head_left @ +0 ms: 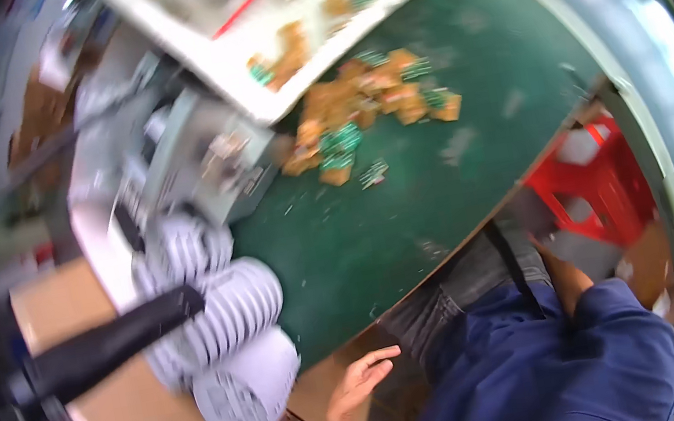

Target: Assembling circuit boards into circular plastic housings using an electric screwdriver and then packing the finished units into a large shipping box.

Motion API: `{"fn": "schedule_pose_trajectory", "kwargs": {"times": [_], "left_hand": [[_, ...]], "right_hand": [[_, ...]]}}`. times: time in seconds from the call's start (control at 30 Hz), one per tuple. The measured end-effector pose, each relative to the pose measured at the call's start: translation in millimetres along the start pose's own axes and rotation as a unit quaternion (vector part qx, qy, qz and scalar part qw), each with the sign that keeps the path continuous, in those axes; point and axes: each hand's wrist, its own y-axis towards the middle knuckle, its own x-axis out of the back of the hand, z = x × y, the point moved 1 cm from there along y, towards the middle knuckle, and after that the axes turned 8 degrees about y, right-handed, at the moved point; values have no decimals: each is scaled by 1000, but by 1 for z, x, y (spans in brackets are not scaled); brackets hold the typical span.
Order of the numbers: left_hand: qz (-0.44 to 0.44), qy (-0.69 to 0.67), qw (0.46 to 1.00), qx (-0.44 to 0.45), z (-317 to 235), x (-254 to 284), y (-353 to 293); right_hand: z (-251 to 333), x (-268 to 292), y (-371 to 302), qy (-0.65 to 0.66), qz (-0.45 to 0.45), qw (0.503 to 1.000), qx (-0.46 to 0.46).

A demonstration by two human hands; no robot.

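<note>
My left hand [359, 384] is raised beside the near edge of the green-topped table [344, 254], next to a cardboard box. Its fingers are stretched out and nothing is in them. My right forearm [568, 274] reaches down beside my thigh, close to the table's edge; the fingers of that hand are hidden. On the table, out of reach of both hands, lies a loose heap of small green circuit boards [340, 146] and brownish-yellow pieces [403, 101]. One small board [374, 173] lies apart from the heap. The picture is blurred by motion.
Stacks of pale round discs or rolls [241, 302] stand at the table's left, with a black arm [118, 341] jutting over them. Behind are a grey box-shaped device [208, 156] and a white tray [275, 105] with more pieces. A red stool [596, 189] stands right.
</note>
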Motion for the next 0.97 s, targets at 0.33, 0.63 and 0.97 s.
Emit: {"fn": "schedule_pose_trajectory", "kwargs": {"times": [0.33, 0.63, 0.97], "left_hand": [[-630, 377, 672, -101, -144, -17, -214], [-546, 356, 758, -27, -130, 35, -146], [-618, 434, 642, -131, -115, 24, -151]], "right_hand": [[66, 0, 33, -131, 170, 971, 102], [68, 53, 82, -84, 90, 987, 108], [35, 163, 28, -140, -59, 918, 366]]}}
